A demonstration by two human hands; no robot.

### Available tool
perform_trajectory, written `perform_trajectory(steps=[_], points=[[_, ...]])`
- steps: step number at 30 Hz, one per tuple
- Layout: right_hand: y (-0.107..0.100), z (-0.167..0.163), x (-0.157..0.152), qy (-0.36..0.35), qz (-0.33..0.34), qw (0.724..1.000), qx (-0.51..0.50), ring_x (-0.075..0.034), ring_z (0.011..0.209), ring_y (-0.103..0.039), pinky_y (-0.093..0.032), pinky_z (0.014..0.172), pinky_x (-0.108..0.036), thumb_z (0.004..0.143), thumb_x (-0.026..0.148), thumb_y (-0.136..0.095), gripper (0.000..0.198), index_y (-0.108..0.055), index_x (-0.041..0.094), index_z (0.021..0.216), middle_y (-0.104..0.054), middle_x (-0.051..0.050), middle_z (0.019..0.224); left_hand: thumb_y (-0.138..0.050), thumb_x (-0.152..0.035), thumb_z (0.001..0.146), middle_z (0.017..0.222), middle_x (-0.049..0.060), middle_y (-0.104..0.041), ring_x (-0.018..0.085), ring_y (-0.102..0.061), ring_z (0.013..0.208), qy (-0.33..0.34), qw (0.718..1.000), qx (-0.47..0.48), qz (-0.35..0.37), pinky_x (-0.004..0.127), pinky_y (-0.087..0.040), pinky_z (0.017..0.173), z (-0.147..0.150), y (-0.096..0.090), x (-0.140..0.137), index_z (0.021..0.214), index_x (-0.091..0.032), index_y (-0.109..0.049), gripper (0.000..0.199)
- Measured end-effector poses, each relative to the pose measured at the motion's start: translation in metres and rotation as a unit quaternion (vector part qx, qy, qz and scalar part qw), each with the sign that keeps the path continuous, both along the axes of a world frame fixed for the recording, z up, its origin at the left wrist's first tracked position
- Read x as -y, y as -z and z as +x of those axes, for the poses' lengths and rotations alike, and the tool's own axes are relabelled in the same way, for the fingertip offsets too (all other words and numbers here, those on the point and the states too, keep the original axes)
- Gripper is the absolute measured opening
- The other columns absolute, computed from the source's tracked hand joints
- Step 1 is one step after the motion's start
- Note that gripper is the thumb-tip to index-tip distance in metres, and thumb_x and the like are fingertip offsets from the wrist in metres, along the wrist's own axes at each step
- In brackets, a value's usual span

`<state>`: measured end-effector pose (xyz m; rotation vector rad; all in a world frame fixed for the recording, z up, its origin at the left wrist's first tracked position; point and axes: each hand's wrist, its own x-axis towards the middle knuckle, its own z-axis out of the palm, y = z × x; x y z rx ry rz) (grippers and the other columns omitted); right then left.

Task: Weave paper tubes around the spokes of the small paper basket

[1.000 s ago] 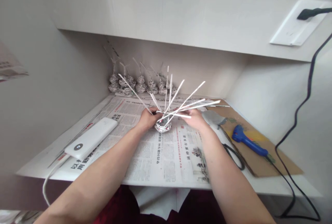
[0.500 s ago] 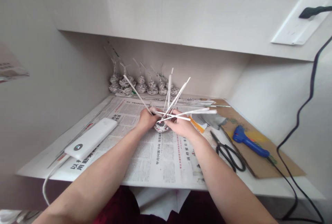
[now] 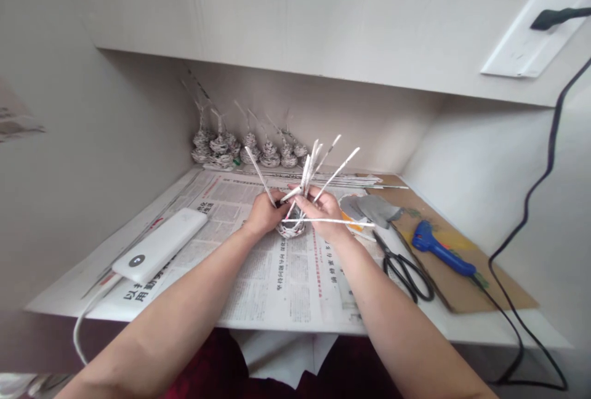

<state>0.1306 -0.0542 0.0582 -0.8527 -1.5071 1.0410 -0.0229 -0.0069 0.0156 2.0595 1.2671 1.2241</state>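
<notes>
Head view: woven paper cup (image 3: pixel 292 232) between both hands, above newspaper (image 3: pixel 258 288). Left hand (image 3: pixel 265 213) pinches its left rim, presumably anchoring it; right hand's (image 3: pixel 325 209) thumb and fingers pinch rolled-paper strips (image 3: pixel 305 172), likely for control. Scissors (image 3: pixel 391 257) lie right, handy.

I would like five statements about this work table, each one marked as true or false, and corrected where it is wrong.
1. The left hand is at the rim of the woven paper cup. True.
2. The scissors are in the right hand. False: the scissors lie on the table; the right hand is at the paper sticks.
3. The blue glue gun rests on the brown cardboard. True.
4. The gourd-shaped pieces stand at the front edge. False: the gourd-shaped pieces stand at the back.
5. The black plug is in the white wall socket. True.
</notes>
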Motion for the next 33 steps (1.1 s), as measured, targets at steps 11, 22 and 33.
perform_trajectory(steps=[11, 22, 33], points=[[0.024, 0.014, -0.02, 0.184, 0.015, 0.94, 0.287, -0.015, 0.071, -0.062, -0.047, 0.069, -0.027, 0.069, 0.016, -0.055, 0.024, -0.066, 0.022, 0.088, -0.069, 0.0, 0.08, -0.063, -0.023, 0.072, 0.079, 0.005, -0.071, 0.019, -0.063, 0.075, -0.016, 0.999, 0.021, -0.023, 0.028, -0.047, 0.073, -0.001, -0.004, 0.001, 0.078, -0.018, -0.074, 0.013], [0.027, 0.004, -0.016, 0.209, 0.046, 0.948, 0.238, -0.013, 0.059, -0.058, -0.042, 0.056, -0.021, 0.073, 0.026, -0.055, 0.012, -0.065, 0.019, 0.074, -0.065, 0.001, 0.064, -0.061, -0.019, 0.073, 0.08, 0.006, -0.068, 0.018, -0.061, 0.077, 0.015, 0.994, -0.1, 0.032, 0.025, -0.044, 0.071, -0.001, -0.013, 0.007, 0.076, -0.02, -0.076, 0.015], [0.033, -0.001, -0.014, 0.191, 0.077, 0.953, 0.221, -0.015, 0.071, -0.063, -0.047, 0.067, -0.023, 0.082, 0.027, -0.052, 0.022, -0.07, 0.023, 0.093, -0.07, 0.001, 0.078, -0.056, -0.016, 0.074, 0.074, 0.006, -0.071, 0.018, -0.064, 0.071, -0.025, 0.994, -0.103, 0.001, 0.023, -0.043, 0.063, 0.005, -0.01, 0.008, 0.08, -0.016, -0.073, 0.018]])
